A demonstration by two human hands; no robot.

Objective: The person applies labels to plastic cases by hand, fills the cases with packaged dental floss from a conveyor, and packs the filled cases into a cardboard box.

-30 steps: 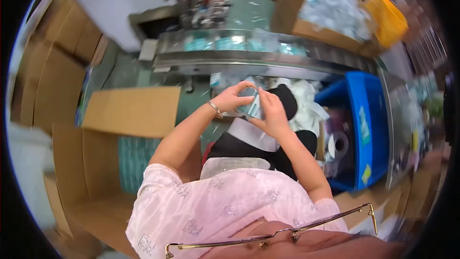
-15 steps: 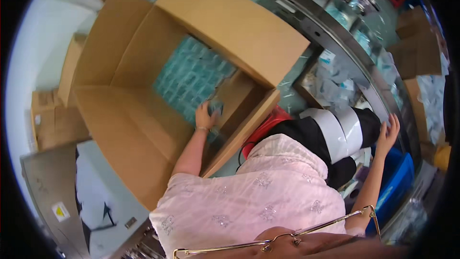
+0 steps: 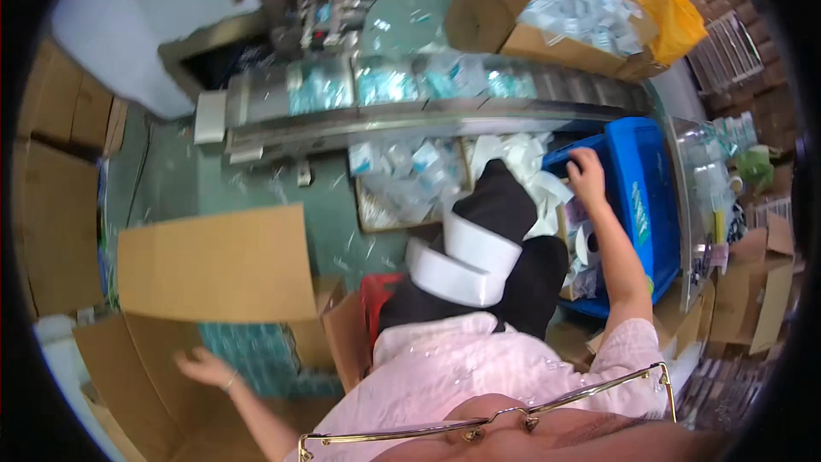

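Observation:
My left hand (image 3: 205, 368) is over the large cardboard box (image 3: 214, 265) at the lower left. Its fingers are spread and blurred a little, with nothing visible in them. Flat rows of teal-wrapped packs (image 3: 244, 346) lie inside that box, beside the hand. My right hand (image 3: 587, 175) is raised near the left rim of a blue plastic crate (image 3: 637, 197), its fingers loosely bent and apart, holding nothing I can see. Across my black-clad legs lie two wide white bands (image 3: 483, 252), near neither hand.
A metal conveyor (image 3: 428, 124) runs across in front, bearing teal packs (image 3: 389, 85). Below it is a shallow carton of clear-wrapped packs (image 3: 406, 175). Beyond stand a full carton (image 3: 564, 43) and a yellow bag (image 3: 663, 13). A red stool (image 3: 376, 295) is under me.
The view has swung right, toward the conveyor. My left hand has lifted off the teal packs, and the dark small item by its fingers no longer shows. My right hand stays near the crate.

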